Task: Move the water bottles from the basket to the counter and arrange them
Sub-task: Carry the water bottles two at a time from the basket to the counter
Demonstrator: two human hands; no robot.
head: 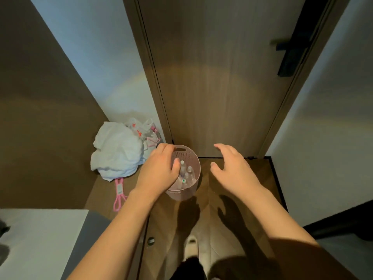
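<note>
Head view: the water bottles (pixel 186 174) are seen upright in the pink basket (pixel 188 156) on the floor. The left hand (pixel 159 170) is lowered over them, its grip hidden; the right hand (pixel 232 168) is spread empty. One neck should be gripped and lifted straight up.

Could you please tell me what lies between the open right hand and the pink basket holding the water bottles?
In the head view, only bare wooden floor shows between the right hand and the pink perforated plastic basket.
</note>
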